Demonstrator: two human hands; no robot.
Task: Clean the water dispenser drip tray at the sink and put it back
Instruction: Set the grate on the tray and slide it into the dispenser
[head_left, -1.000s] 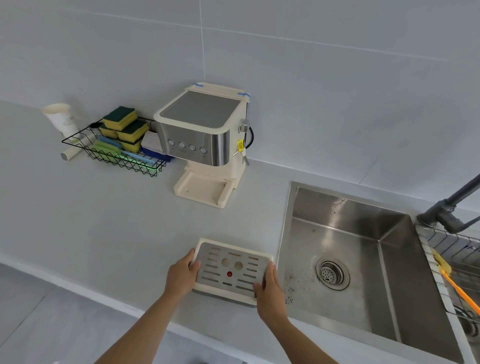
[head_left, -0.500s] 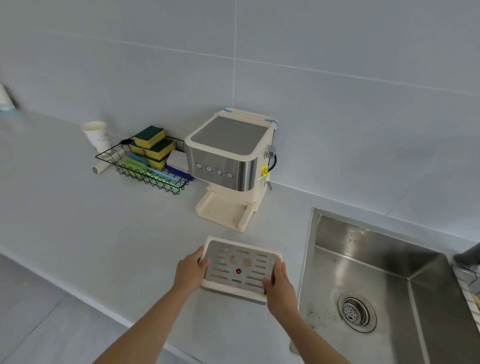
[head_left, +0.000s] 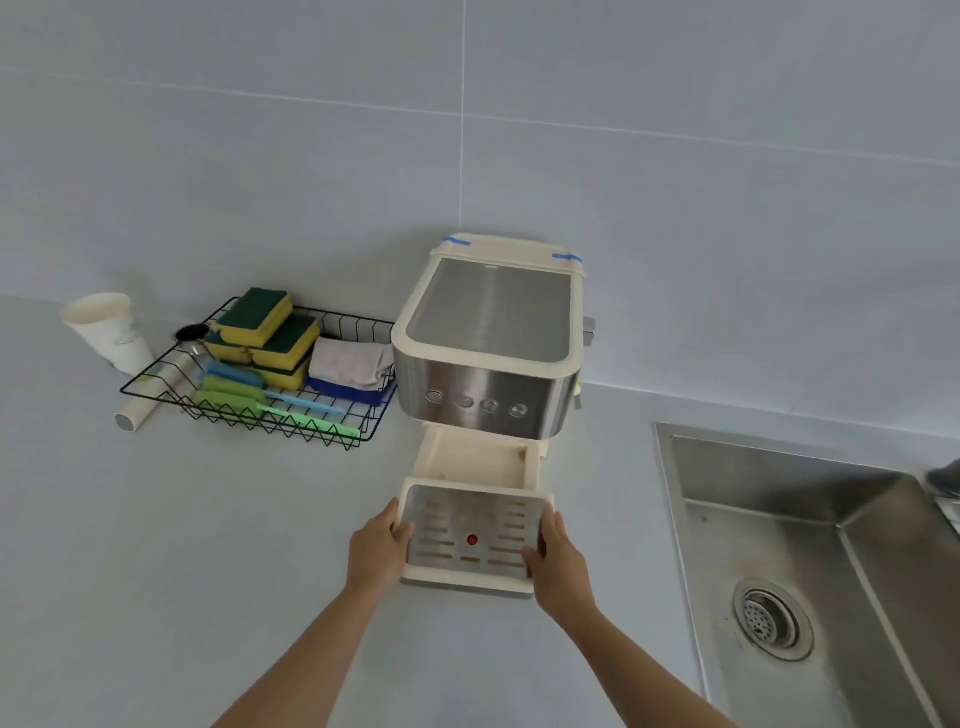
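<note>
The drip tray, cream plastic with a slotted metal grate and a red dot, is held level just in front of the water dispenser. Its far edge meets the front of the dispenser's empty cream base slot. My left hand grips the tray's left edge. On the right edge, my right hand holds it with the thumb over the grate. The dispenser is cream and steel with several round buttons on its front.
A steel sink with a drain lies to the right. Left of the dispenser a black wire basket holds sponges, brushes and a folded cloth. A paper cup and a white tube sit beside the basket.
Both hands have carried the tray away from the counter's front edge beside the sink to the dispenser, up to its base slot. The view has shifted left with them.
</note>
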